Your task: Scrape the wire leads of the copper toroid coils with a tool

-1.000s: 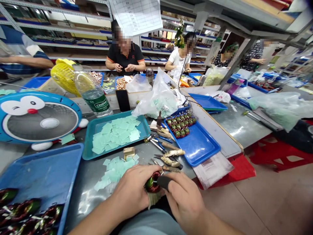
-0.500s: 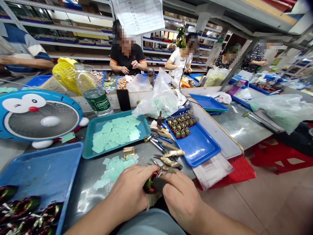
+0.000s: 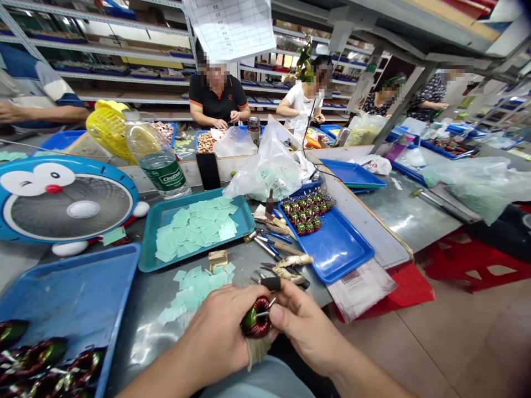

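My left hand (image 3: 226, 326) is closed round a toroidal coil (image 3: 258, 319), a green ring core wound with dark red copper wire. A beige cloth-like wrap (image 3: 259, 351) shows below the coil, by my left fingers. My right hand (image 3: 301, 323) is at the coil's right side, its thumb against a silvery wire end of the coil. A black cover (image 3: 271, 283) sits on the tip of my right index finger, raised above the coil. Light green paper slips (image 3: 197, 290) lie just beyond my left hand. Pliers with wrapped handles (image 3: 290, 271) lie beyond my right hand.
A teal tray (image 3: 145, 257) holds more green slips. At the right, a blue tray (image 3: 342, 251) carries several small coils; larger coils lie in another blue tray (image 3: 78, 287) at the left. A cartoon fan (image 3: 83, 210), water bottle (image 3: 161, 166) and phone (image 3: 208, 171) stand behind. People sit opposite.
My right hand has turned, and its black-covered index finger has lifted up off the coil. More of the coil now shows, its opening turned towards me. My left hand keeps its hold.
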`<action>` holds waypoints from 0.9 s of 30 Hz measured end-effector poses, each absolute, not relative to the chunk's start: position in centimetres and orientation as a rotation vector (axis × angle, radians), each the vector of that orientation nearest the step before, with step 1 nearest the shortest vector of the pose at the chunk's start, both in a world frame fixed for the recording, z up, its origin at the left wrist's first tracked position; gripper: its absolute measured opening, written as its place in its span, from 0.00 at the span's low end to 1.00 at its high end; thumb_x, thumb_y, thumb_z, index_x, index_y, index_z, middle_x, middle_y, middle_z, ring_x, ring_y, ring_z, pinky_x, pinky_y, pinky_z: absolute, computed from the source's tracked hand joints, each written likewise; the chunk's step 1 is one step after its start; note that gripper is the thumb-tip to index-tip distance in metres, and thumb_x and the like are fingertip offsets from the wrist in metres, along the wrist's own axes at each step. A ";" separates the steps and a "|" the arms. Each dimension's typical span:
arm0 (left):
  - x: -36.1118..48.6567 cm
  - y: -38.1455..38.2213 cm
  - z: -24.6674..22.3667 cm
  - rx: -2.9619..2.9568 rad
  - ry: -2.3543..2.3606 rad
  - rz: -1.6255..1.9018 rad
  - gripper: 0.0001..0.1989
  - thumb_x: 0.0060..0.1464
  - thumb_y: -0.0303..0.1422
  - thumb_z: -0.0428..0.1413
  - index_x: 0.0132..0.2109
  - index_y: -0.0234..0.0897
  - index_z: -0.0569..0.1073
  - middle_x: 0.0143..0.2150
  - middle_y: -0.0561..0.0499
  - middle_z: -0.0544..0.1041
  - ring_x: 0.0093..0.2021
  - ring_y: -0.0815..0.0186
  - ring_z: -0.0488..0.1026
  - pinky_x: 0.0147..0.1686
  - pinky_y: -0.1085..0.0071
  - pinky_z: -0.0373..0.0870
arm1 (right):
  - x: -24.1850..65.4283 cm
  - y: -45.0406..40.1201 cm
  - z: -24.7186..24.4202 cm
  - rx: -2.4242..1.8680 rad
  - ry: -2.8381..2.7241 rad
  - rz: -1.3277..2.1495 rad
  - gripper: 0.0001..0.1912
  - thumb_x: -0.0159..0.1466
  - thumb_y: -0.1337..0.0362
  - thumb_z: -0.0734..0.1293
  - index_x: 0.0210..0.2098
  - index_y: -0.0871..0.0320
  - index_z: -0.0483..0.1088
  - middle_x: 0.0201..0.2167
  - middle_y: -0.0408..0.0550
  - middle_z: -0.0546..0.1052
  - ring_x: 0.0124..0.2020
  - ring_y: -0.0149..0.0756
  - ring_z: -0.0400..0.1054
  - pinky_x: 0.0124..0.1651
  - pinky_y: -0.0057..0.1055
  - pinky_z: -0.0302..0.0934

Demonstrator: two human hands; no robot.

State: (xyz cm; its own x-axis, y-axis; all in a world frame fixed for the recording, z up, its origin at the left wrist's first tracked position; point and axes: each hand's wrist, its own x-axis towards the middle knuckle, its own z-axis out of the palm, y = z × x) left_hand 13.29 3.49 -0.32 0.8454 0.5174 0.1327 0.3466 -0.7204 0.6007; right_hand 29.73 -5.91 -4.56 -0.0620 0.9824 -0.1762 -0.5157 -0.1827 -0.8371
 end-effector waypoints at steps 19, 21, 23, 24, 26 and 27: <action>12.6 2.9 -0.2 2.525 0.556 0.323 0.06 0.60 0.35 0.57 0.44 0.41 0.72 0.34 0.52 0.82 0.32 0.58 0.79 0.33 0.64 0.67 | 29.0 -6.4 -4.9 -0.829 -0.638 1.625 0.26 0.59 0.59 0.81 0.52 0.54 0.71 0.47 0.46 0.78 0.49 0.35 0.72 0.54 0.33 0.65; 12.6 2.8 -0.2 2.518 0.542 0.318 0.05 0.61 0.36 0.56 0.43 0.41 0.72 0.33 0.53 0.82 0.31 0.58 0.79 0.33 0.64 0.67 | 29.1 -6.3 -4.9 -0.796 -0.635 1.655 0.28 0.57 0.57 0.82 0.53 0.55 0.70 0.45 0.45 0.78 0.47 0.35 0.73 0.52 0.33 0.65; 12.5 2.8 -0.2 2.506 0.559 0.324 0.05 0.61 0.36 0.56 0.43 0.41 0.72 0.34 0.53 0.82 0.32 0.59 0.80 0.33 0.64 0.67 | 29.2 -6.3 -4.8 -0.818 -0.653 1.615 0.26 0.60 0.56 0.80 0.53 0.54 0.70 0.45 0.45 0.78 0.48 0.34 0.72 0.53 0.32 0.65; 12.4 2.8 -0.2 2.504 0.565 0.333 0.06 0.61 0.35 0.57 0.44 0.41 0.72 0.35 0.52 0.83 0.32 0.58 0.80 0.34 0.64 0.68 | 29.2 -6.2 -4.7 -0.836 -0.668 1.596 0.24 0.62 0.57 0.79 0.53 0.54 0.70 0.46 0.45 0.77 0.48 0.34 0.72 0.53 0.32 0.65; 12.3 2.7 -0.2 2.497 0.556 0.331 0.07 0.59 0.34 0.57 0.45 0.42 0.72 0.35 0.53 0.83 0.32 0.58 0.80 0.34 0.64 0.68 | 29.5 -6.2 -4.6 -0.845 -0.694 1.623 0.24 0.61 0.58 0.80 0.52 0.54 0.69 0.45 0.44 0.77 0.47 0.32 0.72 0.51 0.29 0.66; 12.2 2.7 -0.1 2.486 0.543 0.323 0.07 0.58 0.34 0.58 0.45 0.42 0.72 0.35 0.53 0.83 0.32 0.59 0.80 0.34 0.64 0.68 | 29.7 -6.2 -4.5 -0.835 -0.701 1.662 0.26 0.59 0.59 0.81 0.51 0.54 0.69 0.43 0.43 0.77 0.44 0.31 0.72 0.48 0.28 0.66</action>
State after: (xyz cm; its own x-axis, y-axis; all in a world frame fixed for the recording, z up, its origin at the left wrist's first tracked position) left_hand 12.25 2.65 -0.12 0.8886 0.4455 0.1090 0.3084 -0.7562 0.5771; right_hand 29.65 -6.19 -4.50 -0.1569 0.9727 -0.1709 -0.5567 -0.2301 -0.7982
